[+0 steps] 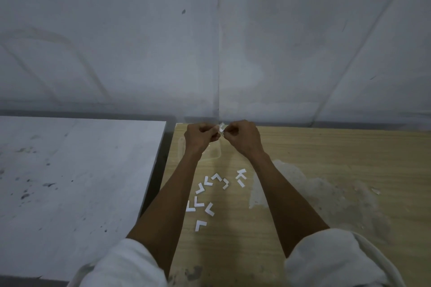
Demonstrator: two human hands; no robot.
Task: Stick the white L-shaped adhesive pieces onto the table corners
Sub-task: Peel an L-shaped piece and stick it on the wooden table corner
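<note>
A stained grey worktop fills the left of the frame, beside a pale wooden worktop. At centre, over the wooden worktop's far left corner, the left hand and right hand meet. The curled fingers of both pinch one small white adhesive piece, partly hidden. Below, between the forearms, about a dozen flat white L-shaped pieces lie scattered on the wood.
</note>
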